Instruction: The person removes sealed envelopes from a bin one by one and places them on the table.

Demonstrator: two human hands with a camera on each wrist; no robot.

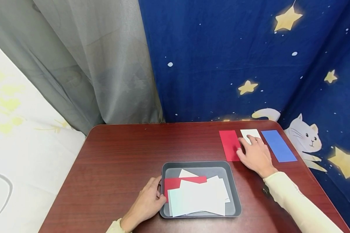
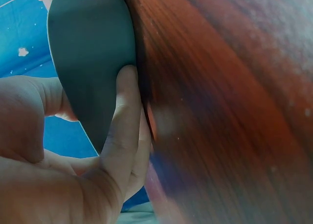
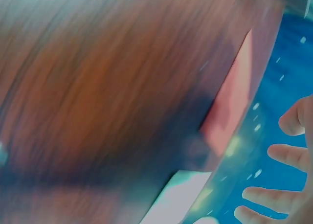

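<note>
A dark grey tray (image 1: 234, 194) sits near the front of the table. My left hand (image 1: 147, 199) grips its left side, thumb over the rim and fingers along the outer wall; in the left wrist view the fingers lie against the tray's wall (image 2: 90, 43). Several white cards (image 1: 202, 197) and a red card (image 1: 170, 183) are piled inside it. My right hand (image 1: 256, 157) is over a white card (image 1: 249, 132) at the right, fingers spread, covering its lower part. The right wrist view shows nothing between these fingers. Left of this hand lies a red card (image 1: 229, 145), right of it a blue card (image 1: 279, 145).
The reddish-brown wooden table (image 1: 119, 161) ends at a back edge by a grey curtain (image 1: 119, 64) and a blue star-patterned curtain (image 1: 210, 64). The blue card lies close to the table's right edge. White fabric (image 1: 23, 145) hangs at the left.
</note>
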